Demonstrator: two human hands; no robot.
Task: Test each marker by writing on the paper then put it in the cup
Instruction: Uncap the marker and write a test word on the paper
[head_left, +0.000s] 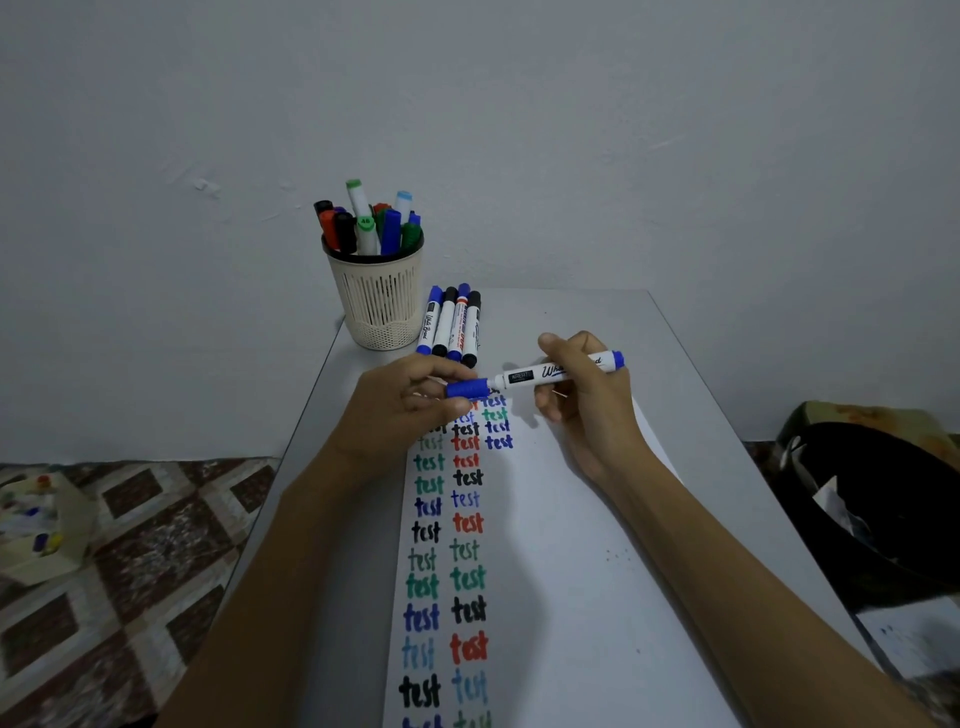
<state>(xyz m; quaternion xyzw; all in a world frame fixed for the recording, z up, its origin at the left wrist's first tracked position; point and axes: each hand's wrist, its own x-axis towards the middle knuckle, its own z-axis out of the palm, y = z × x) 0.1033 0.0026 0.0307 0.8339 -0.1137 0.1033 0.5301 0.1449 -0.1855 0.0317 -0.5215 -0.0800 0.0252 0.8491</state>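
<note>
Pale grey wall (519, 104) stood behind the cup (382, 306); patterned brown floor (130, 545) lay left of it. The grey counter (701, 415) carried the cup at its far left corner. White paper (545, 571) in front of the cup bore columns of "test" in black, blue, green and red. The cream slotted cup held capped markers, one numbered "46". In front of the cup, the right hand (587, 400) gripped the blue marker (535, 375) by its barrel, label starting "Wh"; the left hand (410, 410) pinched its blue cap (467, 388). Four markers (451, 327) lay just right of the cup, one reading "White Board".
</note>
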